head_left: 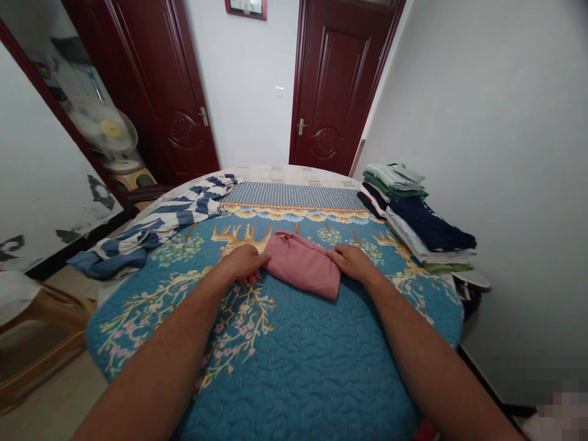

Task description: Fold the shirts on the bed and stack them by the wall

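A folded pink cloth (303, 263) lies on the blue patterned cover (294, 355), near the middle of the table. My left hand (248, 263) pinches its left edge, with the fingers curled and partly hidden under the palm. On the other side, my right hand (353, 262) grips the upper right edge between thumb and fingers. The cloth forms a compact bundle, slightly slanted, its lower right corner pointing toward me.
A blue-and-white striped garment (184, 211) is spread along the table's left side. Stacked folded clothes (413, 220) stand at the right edge by the wall. A wooden stool (50, 312) is at the left; a fan (110, 128) stands farther back.
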Motion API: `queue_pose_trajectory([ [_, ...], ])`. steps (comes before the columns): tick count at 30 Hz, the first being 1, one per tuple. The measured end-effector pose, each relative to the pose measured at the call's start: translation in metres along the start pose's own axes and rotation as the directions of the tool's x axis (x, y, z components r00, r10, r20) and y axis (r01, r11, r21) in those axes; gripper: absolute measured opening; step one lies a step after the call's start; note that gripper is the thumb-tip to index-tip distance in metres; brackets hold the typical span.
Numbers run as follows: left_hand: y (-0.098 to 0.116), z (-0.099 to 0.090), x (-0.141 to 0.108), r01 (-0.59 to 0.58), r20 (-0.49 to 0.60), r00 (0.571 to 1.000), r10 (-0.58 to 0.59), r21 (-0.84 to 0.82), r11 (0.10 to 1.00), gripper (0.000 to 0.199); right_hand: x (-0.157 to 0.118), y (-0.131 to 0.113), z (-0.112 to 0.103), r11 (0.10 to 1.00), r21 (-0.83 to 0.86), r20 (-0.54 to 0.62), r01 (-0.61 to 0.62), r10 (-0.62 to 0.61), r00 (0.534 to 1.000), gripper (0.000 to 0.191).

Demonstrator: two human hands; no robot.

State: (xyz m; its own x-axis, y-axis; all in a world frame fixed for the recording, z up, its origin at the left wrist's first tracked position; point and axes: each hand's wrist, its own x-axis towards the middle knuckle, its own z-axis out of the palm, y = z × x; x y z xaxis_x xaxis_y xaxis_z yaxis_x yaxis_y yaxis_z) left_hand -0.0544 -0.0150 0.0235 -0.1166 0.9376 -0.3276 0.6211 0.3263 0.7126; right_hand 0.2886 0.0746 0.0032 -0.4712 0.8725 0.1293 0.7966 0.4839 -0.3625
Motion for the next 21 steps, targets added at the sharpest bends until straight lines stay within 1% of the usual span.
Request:
queue_pose_trajectory([
  [3, 0.007, 0.005, -0.004, -0.013, -0.022, 1.000, 0.008, -0.193, 0.981, 0.035, -0.003, 0.000, -0.006, 0.997, 0.082, 0.042, 0.011, -0.015, 0.999, 0.046],
  [5, 0.014, 0.011, -0.006, -0.049, -0.078, 0.997, 0.023, -0.353, 0.934, 0.032, -0.006, -0.004, -0.008, 0.983, 0.180, 0.087, -0.045, 0.030, 0.996, 0.050],
  [7, 0.021, 0.020, -0.007, -0.115, -0.168, 0.985, 0.028, -0.535, 0.837, 0.038, -0.011, -0.010, -0.007, 0.931, 0.328, 0.179, -0.157, 0.102, 0.979, 0.053],
  [9, 0.026, 0.028, -0.005, -0.186, -0.236, 0.972, 0.021, -0.702, 0.687, 0.047, -0.014, -0.018, -0.003, 0.825, 0.482, 0.283, -0.295, 0.173, 0.944, 0.054],
  [11, 0.028, 0.036, -0.003, -0.222, -0.256, 0.966, 0.015, -0.806, 0.548, 0.044, -0.016, -0.024, 0.002, 0.715, 0.575, 0.336, -0.397, 0.236, 0.912, 0.054],
  [12, 0.028, 0.040, -0.002, -0.226, -0.258, 0.966, 0.010, -0.824, 0.519, 0.041, -0.016, -0.026, 0.004, 0.692, 0.589, 0.342, -0.417, 0.253, 0.905, 0.053],
  [13, 0.028, 0.043, 0.000, -0.220, -0.258, 0.966, 0.000, -0.823, 0.524, 0.038, -0.016, -0.026, 0.005, 0.706, 0.579, 0.334, -0.408, 0.251, 0.908, 0.053],
  [14, 0.027, 0.046, 0.001, -0.210, -0.255, 0.967, -0.006, -0.807, 0.553, 0.037, -0.015, -0.025, 0.004, 0.754, 0.543, 0.308, -0.370, 0.231, 0.923, 0.053],
  [15, 0.025, 0.049, 0.002, -0.197, -0.249, 0.969, -0.006, -0.783, 0.590, 0.037, -0.014, -0.023, 0.004, 0.820, 0.483, 0.263, -0.307, 0.199, 0.944, 0.053],
  [17, 0.022, 0.053, 0.005, -0.195, -0.247, 0.969, 0.014, -0.727, 0.659, 0.045, -0.012, -0.017, 0.000, 0.938, 0.302, 0.143, -0.170, 0.131, 0.981, 0.049],
  [19, 0.018, 0.055, 0.008, -0.231, -0.296, 0.955, 0.034, -0.664, 0.711, 0.056, -0.011, -0.012, -0.003, 0.984, 0.141, 0.009, -0.111, 0.111, 0.994, 0.043],
  [21, 0.014, 0.055, 0.013, -0.278, -0.388, 0.920, 0.047, -0.565, 0.777, 0.062, -0.012, -0.013, -0.004, 0.995, 0.071, -0.109, -0.076, 0.083, 0.991, 0.035],
])
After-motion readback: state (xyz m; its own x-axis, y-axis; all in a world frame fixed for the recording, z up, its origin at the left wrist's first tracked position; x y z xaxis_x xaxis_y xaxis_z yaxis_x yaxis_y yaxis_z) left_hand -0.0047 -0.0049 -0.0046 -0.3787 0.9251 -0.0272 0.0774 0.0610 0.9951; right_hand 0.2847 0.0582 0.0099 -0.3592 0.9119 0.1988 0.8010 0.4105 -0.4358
